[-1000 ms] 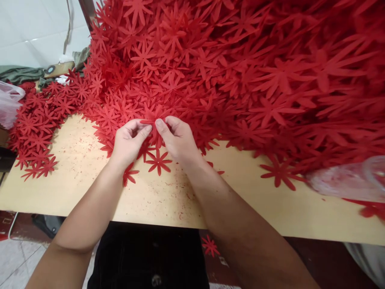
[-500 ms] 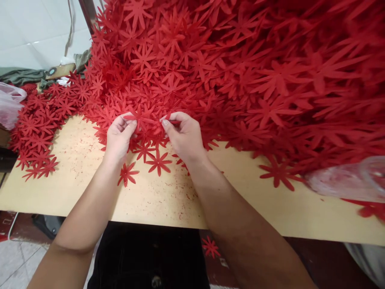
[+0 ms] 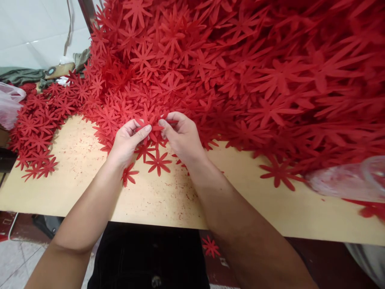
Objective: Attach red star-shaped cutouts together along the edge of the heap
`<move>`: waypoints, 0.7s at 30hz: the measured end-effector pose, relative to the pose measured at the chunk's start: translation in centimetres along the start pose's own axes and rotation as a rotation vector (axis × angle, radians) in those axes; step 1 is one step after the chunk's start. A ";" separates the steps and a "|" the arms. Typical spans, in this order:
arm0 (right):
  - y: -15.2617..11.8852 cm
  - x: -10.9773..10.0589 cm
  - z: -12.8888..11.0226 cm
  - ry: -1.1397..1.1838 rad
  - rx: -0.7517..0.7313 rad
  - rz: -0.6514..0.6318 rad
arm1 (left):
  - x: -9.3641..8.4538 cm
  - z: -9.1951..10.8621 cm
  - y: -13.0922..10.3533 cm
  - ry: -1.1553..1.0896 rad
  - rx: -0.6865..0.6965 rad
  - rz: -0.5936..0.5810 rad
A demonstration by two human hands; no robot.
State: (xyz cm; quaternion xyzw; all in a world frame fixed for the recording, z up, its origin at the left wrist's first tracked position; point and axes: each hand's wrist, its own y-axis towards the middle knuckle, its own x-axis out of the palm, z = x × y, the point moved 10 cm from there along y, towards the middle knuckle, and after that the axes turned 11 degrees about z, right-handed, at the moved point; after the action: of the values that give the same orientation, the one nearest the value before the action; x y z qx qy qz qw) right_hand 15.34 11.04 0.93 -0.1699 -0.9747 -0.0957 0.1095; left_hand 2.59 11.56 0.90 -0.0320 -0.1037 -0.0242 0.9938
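Between my hands is a red flower-shaped cutout [image 3: 149, 117] with long narrow petals. My left hand [image 3: 131, 138] pinches it between thumb and fingers, the thumb lying across its petals. Close on the other side, my right hand [image 3: 181, 130] has thumb and forefinger pressed together on a petal at the right. Whether one layer or more is held, I cannot tell. Behind the hands rises a large heap of the same red cutouts [image 3: 174, 80]. Loose cutouts [image 3: 158, 162] lie just below my hands on the wooden table [image 3: 150, 202].
A smaller spread of red cutouts [image 3: 39, 124] covers the table's left end, beside a plastic bag [image 3: 10, 102]. At the right edge lies a clear plastic container [image 3: 343, 180]. Dark green cloth [image 3: 22, 76] rests at the back left. One cutout [image 3: 211, 246] is below the table edge.
My left hand has moved right, closer to my right hand, and its thumb now lies over the cutout's petals. My right hand has shifted only slightly left.
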 end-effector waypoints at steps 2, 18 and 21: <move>-0.2 0.8 0.4 0.053 0.028 -0.082 | -0.2 -0.1 0.2 -0.006 0.007 0.005; -0.8 1.2 2.0 0.229 0.363 -0.102 | -0.2 -0.1 0.1 0.034 0.021 -0.006; -0.6 0.4 2.7 0.244 0.415 -0.031 | -0.2 0.0 0.1 0.020 0.017 -0.004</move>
State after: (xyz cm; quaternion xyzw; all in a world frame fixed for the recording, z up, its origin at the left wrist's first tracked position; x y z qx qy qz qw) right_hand 14.24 11.19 -1.66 -0.1160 -0.9555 0.0853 0.2573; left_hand 2.40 11.65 0.87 -0.0229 -0.0943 -0.0258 0.9949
